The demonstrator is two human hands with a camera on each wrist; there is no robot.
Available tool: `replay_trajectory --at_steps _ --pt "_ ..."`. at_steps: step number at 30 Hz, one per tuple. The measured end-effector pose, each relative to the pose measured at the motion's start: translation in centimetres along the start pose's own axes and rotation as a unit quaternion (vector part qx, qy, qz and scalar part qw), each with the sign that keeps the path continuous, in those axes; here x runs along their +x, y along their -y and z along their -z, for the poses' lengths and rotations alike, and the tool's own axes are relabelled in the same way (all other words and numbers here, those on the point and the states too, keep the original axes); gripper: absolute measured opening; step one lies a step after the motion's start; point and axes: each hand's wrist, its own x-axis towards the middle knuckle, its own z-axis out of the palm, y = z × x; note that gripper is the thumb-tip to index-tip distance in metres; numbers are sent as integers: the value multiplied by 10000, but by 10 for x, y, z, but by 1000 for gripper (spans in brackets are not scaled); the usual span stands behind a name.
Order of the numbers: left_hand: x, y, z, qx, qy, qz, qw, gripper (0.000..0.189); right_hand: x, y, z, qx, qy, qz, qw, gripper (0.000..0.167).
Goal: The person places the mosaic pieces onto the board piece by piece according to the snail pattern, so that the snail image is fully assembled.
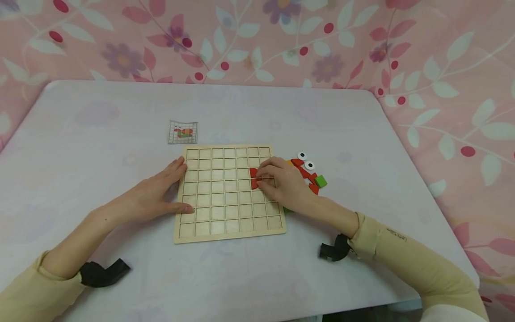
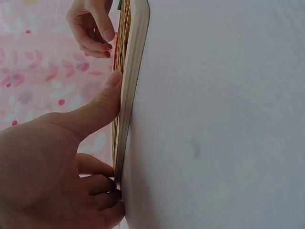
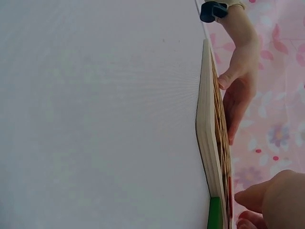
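Observation:
A square wooden grid board [image 1: 231,237] lies on the table. My left hand [image 1: 142,197] rests at its left edge, fingers and thumb spread; the thumb touches the top face and the other fingers are along the side. Above the right part of the board is my right hand [image 1: 289,183], its fingers loosely bent. Its fingertips are at the red pieces [image 1: 253,172] in the grid cells, with thumb and forefinger apart. The hand partly hides these cells. In the right wrist view a green piece [image 3: 215,212] lies against the board's edge.
Beyond the board lies a small picture card [image 1: 183,133]. To the right are loose pieces: red ones [image 1: 314,188], a green square [image 1: 320,181], and two white eye discs [image 1: 309,165]. Black wrist mounts [image 1: 105,273] sit on both sleeves. The table [image 1: 225,277] meets a floral curtain behind.

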Motion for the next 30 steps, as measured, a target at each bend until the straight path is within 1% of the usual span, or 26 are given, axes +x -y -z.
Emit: replay_trajectory --at_steps 3,6,10,16,24,27,30 --pt "0 -1 0 -10 -7 -20 10000 121 0 -1 0 -128 -44 -159 9998 7" --pt "-1 -2 1 -16 -6 -15 10000 120 1 -1 0 -82 29 -294 9995 7" --pt "-2 -2 1 -13 20 51 10000 121 1 -1 1 -2 59 -376 9993 7" --pt "-2 -2 0 -26 23 55 10000 122 -3 1 4 14 102 -511 9986 11" --pt "-1 -2 -1 33 52 125 9999 121 -16 -7 19 140 -23 -737 9972 17" --pt "0 -2 0 105 87 107 9998 120 -22 -11 27 14 -7 -842 9964 20" --pt "-2 -3 4 179 176 71 9997 120 -28 -16 33 -89 70 -1070 9942 21"
